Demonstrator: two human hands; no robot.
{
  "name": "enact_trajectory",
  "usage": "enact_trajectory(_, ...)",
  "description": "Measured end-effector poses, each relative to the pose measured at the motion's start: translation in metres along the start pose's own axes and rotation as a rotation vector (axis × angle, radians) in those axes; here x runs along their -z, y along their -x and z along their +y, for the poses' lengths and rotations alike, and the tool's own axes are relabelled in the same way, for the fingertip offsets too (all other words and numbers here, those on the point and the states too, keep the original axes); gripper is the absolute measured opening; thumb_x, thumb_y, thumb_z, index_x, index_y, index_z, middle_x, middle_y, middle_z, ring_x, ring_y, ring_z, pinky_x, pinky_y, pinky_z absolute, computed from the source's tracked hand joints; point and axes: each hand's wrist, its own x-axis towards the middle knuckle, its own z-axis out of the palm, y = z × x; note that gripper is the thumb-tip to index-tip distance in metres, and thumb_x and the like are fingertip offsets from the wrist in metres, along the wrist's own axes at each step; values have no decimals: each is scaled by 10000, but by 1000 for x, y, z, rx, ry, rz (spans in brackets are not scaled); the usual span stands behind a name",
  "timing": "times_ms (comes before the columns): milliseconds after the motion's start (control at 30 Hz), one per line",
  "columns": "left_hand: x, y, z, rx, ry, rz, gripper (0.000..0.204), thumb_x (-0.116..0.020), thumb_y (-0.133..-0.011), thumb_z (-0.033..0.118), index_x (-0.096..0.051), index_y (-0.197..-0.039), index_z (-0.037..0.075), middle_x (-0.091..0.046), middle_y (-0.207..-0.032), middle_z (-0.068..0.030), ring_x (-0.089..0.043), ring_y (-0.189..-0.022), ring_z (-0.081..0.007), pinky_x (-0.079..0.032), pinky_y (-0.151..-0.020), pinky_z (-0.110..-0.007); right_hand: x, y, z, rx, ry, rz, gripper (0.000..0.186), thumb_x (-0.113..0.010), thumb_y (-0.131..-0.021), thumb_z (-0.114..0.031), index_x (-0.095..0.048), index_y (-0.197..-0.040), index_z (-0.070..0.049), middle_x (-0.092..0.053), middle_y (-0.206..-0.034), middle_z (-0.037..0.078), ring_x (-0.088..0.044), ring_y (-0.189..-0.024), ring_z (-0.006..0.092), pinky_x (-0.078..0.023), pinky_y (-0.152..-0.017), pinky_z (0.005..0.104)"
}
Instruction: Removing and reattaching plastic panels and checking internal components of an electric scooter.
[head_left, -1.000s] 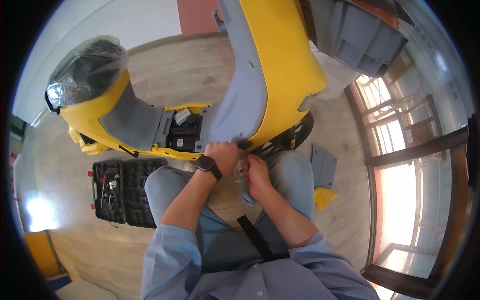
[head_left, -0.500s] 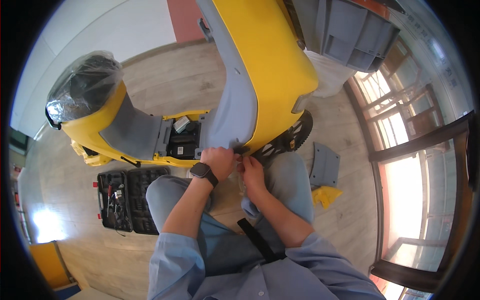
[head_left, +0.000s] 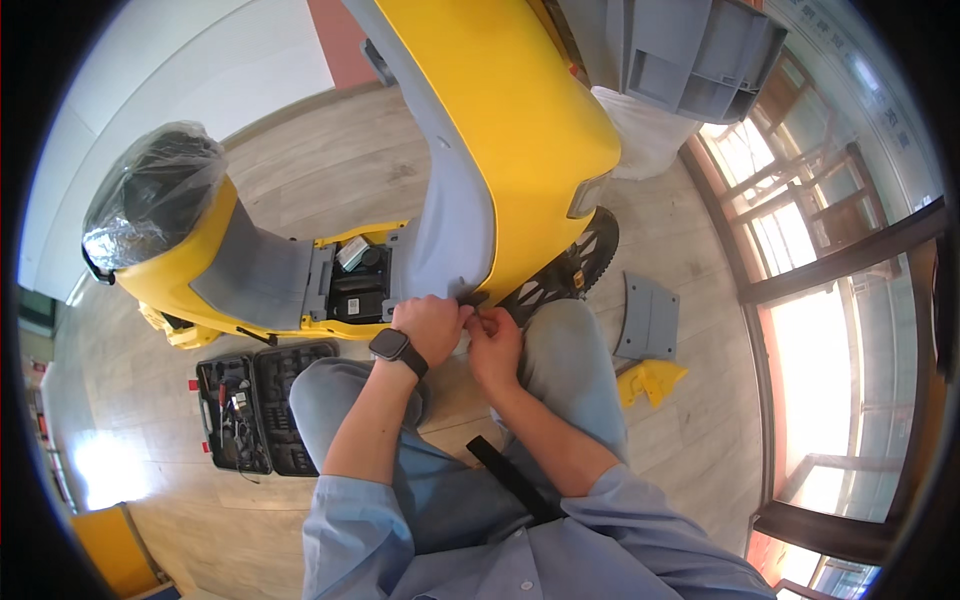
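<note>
A yellow and grey electric scooter (head_left: 545,150) stands in front of me, its floorboard bay (head_left: 358,280) uncovered with black parts inside. My left hand (head_left: 430,328), with a watch on the wrist, is closed at the lower edge of the grey leg shield (head_left: 445,240). Right beside it, my right hand (head_left: 495,343) has its fingers curled together in a pinch. The two hands nearly meet next to a small dark part at the panel's edge. Whatever sits between the fingertips is too small and too covered to name. The front wheel (head_left: 590,255) is just beyond my right knee.
An open black tool case (head_left: 270,405) lies on the floor to the left. On the right are a grey panel (head_left: 648,315) and a yellow plastic piece (head_left: 650,382). Clear plastic film wraps the seat (head_left: 155,195). A glass door (head_left: 830,400) borders the right side.
The whole view has shifted slightly, with the scooter now a bit further left. My right hand has turned a little and its fingers are curled more tightly; both hands stay at the same spot.
</note>
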Motion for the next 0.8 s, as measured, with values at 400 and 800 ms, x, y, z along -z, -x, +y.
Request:
enact_trajectory(400,4,2,6,48,-7,-43,391,-491,-907,357,-673,-714,70,-652,-686,-156,-649,-644,-337,-516,-583,-436,7,-5,-25,-541,-311,-133,154,-504,-887,-207,-584,-812,-98,-355,-590,-69,-308,-487,46,-236,-449,226)
enact_trajectory(800,6,1,9,28,-33,-57,389,-481,-911,350,-673,-717,72,-653,-694,-163,-651,-650,-342,-518,-586,-437,6,-6,-7,-229,-38,-104,258,-494,-911,-231,-616,-820,-23,-473,-617,-19,-424,-549,87,-321,-507,252)
